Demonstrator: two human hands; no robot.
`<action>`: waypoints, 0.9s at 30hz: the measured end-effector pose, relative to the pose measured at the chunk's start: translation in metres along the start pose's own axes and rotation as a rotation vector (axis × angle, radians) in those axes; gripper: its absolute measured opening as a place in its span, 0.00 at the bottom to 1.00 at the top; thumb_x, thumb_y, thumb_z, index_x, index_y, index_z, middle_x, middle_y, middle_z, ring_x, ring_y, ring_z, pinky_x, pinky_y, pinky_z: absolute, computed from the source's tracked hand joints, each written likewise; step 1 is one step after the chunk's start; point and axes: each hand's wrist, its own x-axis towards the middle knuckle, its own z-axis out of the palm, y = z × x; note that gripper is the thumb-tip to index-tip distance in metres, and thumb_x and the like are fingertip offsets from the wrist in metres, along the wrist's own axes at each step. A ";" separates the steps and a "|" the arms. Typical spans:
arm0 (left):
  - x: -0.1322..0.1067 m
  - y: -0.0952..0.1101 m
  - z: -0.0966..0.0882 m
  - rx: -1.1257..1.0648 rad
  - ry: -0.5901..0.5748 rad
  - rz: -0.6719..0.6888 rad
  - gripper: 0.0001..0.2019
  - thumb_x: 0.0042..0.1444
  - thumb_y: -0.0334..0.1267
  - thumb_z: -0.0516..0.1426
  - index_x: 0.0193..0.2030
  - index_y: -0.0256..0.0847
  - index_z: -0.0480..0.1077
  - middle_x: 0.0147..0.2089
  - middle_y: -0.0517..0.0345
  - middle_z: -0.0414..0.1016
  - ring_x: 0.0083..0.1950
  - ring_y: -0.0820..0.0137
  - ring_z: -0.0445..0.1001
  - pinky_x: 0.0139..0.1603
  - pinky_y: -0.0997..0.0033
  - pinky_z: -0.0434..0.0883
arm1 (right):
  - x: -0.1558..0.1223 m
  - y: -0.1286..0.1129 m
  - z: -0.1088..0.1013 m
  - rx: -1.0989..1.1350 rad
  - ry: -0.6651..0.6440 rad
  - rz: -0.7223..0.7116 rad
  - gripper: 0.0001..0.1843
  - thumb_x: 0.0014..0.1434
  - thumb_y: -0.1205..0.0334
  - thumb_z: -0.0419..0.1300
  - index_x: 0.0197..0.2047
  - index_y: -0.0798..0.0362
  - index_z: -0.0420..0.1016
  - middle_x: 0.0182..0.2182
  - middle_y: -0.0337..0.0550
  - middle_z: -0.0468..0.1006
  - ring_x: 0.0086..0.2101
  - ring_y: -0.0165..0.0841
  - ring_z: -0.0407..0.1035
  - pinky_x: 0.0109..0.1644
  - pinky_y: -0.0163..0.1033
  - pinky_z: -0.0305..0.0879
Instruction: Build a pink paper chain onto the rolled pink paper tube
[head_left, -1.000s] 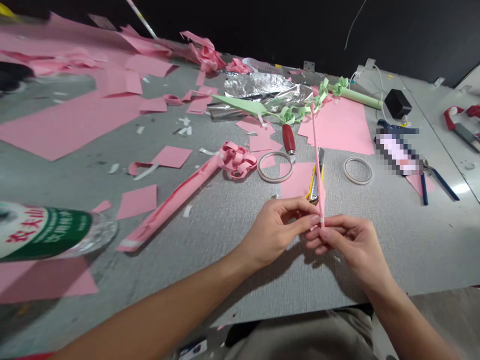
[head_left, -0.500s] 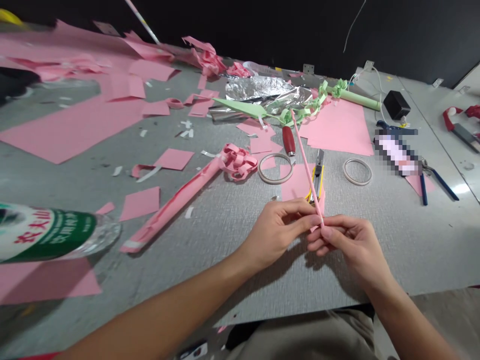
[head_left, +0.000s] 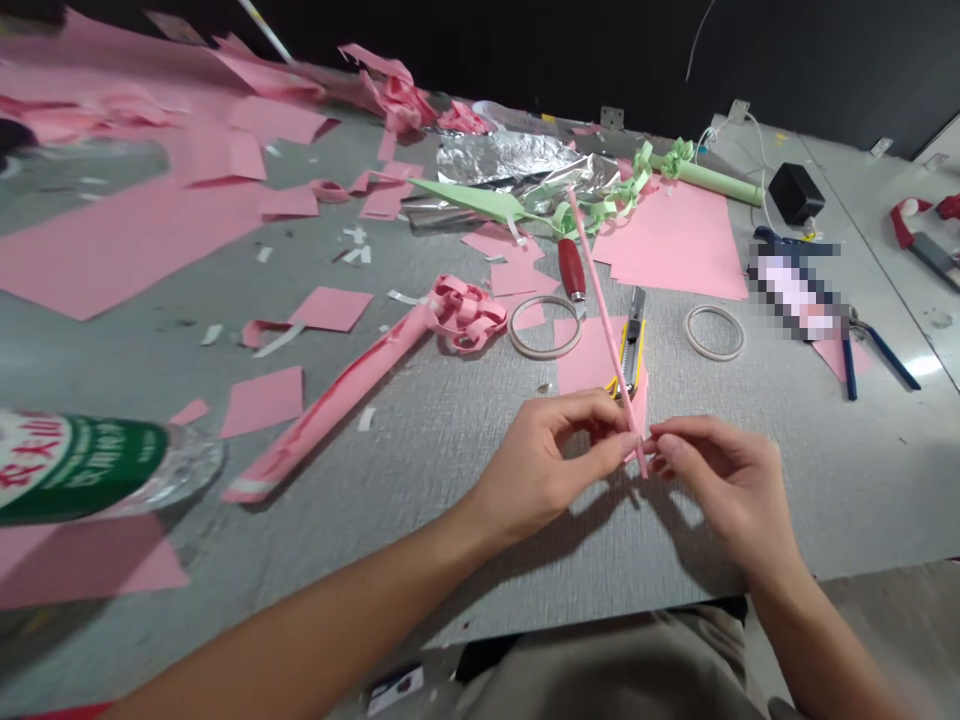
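Note:
A thin pink rolled-paper stick [head_left: 602,310] slants up and away, pinched near its lower end by the thumb and fingers of my left hand [head_left: 559,455]. Just right of that end, my right hand [head_left: 720,480] has its thumb and forefinger pressed together. Whatever sits between those fingertips is too small to make out. Beyond my hands lie a yellow-edged utility knife [head_left: 631,345], a square of pink paper [head_left: 585,350] and a roll of narrow tape [head_left: 545,327]. A red-handled tool [head_left: 571,268] rests behind the tape.
On the left are a thick pink paper tube with curled strips [head_left: 337,405] and a lying water bottle [head_left: 97,468]. Foil [head_left: 502,158] and a green paper leaf [head_left: 472,200] lie behind. To the right are another tape roll [head_left: 715,332], a phone [head_left: 795,290] and blue-handled pliers [head_left: 881,355].
My right hand has shifted slightly right, off the stick's lower end, which now shows below my left fingertips. My left hand keeps its pinch. The whole view has moved a little.

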 end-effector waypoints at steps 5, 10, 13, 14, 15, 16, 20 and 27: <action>-0.002 -0.001 -0.001 0.074 -0.023 0.038 0.06 0.62 0.36 0.63 0.32 0.40 0.77 0.31 0.58 0.76 0.34 0.68 0.72 0.38 0.67 0.68 | 0.002 -0.006 -0.002 -0.145 -0.072 -0.095 0.09 0.68 0.65 0.66 0.40 0.48 0.91 0.30 0.41 0.88 0.28 0.32 0.81 0.34 0.35 0.77; -0.003 0.002 0.000 0.102 -0.015 0.053 0.06 0.61 0.34 0.63 0.32 0.41 0.77 0.31 0.59 0.78 0.35 0.68 0.73 0.39 0.68 0.70 | 0.003 -0.012 0.001 -0.186 -0.084 -0.141 0.10 0.67 0.67 0.66 0.38 0.48 0.91 0.28 0.39 0.87 0.26 0.31 0.79 0.33 0.35 0.77; -0.002 0.003 0.000 0.117 -0.009 0.059 0.06 0.61 0.34 0.63 0.31 0.41 0.77 0.30 0.60 0.77 0.33 0.69 0.73 0.38 0.69 0.70 | 0.002 -0.012 0.000 -0.190 -0.087 -0.138 0.10 0.67 0.67 0.66 0.38 0.47 0.91 0.28 0.38 0.87 0.26 0.31 0.79 0.33 0.34 0.76; -0.002 0.003 0.000 0.120 -0.009 0.059 0.06 0.60 0.34 0.63 0.31 0.41 0.77 0.30 0.60 0.77 0.33 0.69 0.72 0.38 0.69 0.70 | 0.002 -0.011 0.000 -0.193 -0.086 -0.134 0.10 0.67 0.67 0.67 0.38 0.47 0.91 0.28 0.38 0.87 0.25 0.31 0.79 0.33 0.35 0.77; -0.002 0.003 0.001 0.121 -0.009 0.057 0.06 0.60 0.34 0.63 0.31 0.42 0.77 0.30 0.60 0.77 0.33 0.69 0.72 0.37 0.69 0.70 | 0.002 -0.011 0.000 -0.197 -0.086 -0.128 0.10 0.67 0.67 0.67 0.38 0.47 0.91 0.28 0.38 0.87 0.25 0.31 0.79 0.33 0.35 0.77; -0.002 0.003 0.001 0.121 -0.009 0.054 0.06 0.60 0.34 0.63 0.31 0.42 0.77 0.30 0.59 0.77 0.33 0.69 0.73 0.37 0.69 0.70 | 0.002 -0.010 0.000 -0.199 -0.085 -0.123 0.10 0.66 0.67 0.67 0.38 0.47 0.91 0.28 0.38 0.87 0.25 0.32 0.79 0.32 0.35 0.77; -0.003 0.002 0.001 0.121 -0.013 0.053 0.06 0.60 0.34 0.64 0.31 0.42 0.77 0.30 0.59 0.78 0.33 0.68 0.73 0.38 0.68 0.71 | 0.002 -0.009 0.000 -0.197 -0.076 -0.113 0.10 0.65 0.67 0.67 0.37 0.48 0.91 0.28 0.39 0.88 0.26 0.32 0.80 0.32 0.35 0.77; -0.003 0.002 0.001 0.130 -0.018 0.067 0.06 0.60 0.33 0.64 0.32 0.41 0.77 0.30 0.59 0.77 0.33 0.69 0.73 0.38 0.68 0.70 | 0.002 -0.009 0.002 -0.173 -0.058 -0.095 0.09 0.64 0.67 0.68 0.34 0.49 0.90 0.27 0.39 0.87 0.26 0.32 0.79 0.32 0.34 0.77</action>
